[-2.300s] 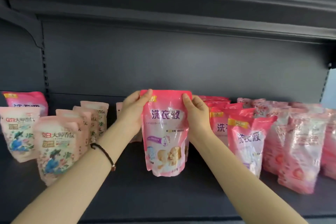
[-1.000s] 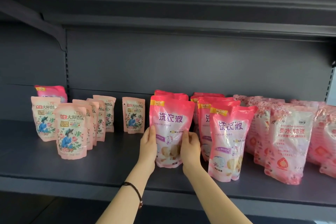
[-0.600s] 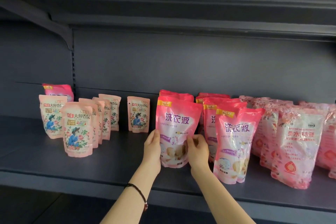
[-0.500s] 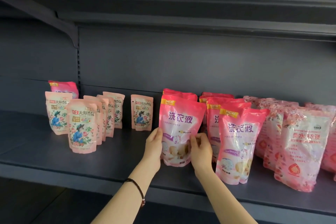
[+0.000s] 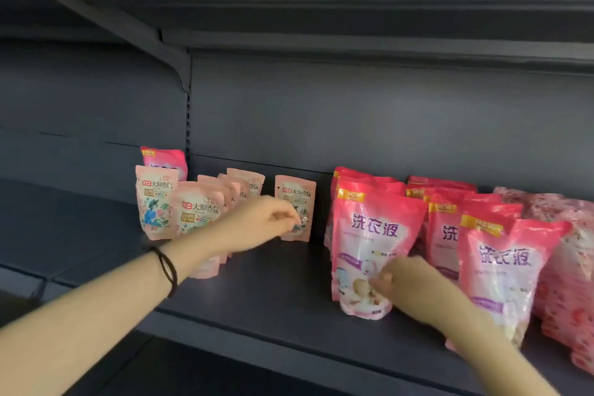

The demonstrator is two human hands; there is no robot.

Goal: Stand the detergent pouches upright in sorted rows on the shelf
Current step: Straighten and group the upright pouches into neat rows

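At centre right of the frame, the right hand [image 5: 406, 286] reaches in from the lower right, forearm angled up-left, fingers curled at the lower right edge of the front pink pouch [image 5: 373, 254]. Motion blur there; looks like fingertips touching the pouch's lower front, can't tell if it's an actual pinch or just contact. That pouch stands upright near the front edge of the dark grey shelf [image 5: 273, 296], leading a row of same-type pink pouches behind it. Second pink row [image 5: 501, 273] just to its right, front one also upright, partly hidden by the right forearm. Far right: pale pink patterned pouches [image 5: 565, 267], packed close, cut off by the frame edge.

Left hand [image 5: 260, 222] at frame centre, arm stretched in from the lower left, black wrist band [image 5: 167, 267] on it. Fingers loosely curled, thumb and fingertips near each other, blurred; nothing visibly gripped. It sits in front of the single small peach pouch [image 5: 297, 202], fingertips overlapping its lower left; contact unclear. Left of that, a cluster of small peach pouches [image 5: 193, 209] stands upright in a short row, one more beside it at the left, one pink pouch [image 5: 165, 161] behind them against the back panel.
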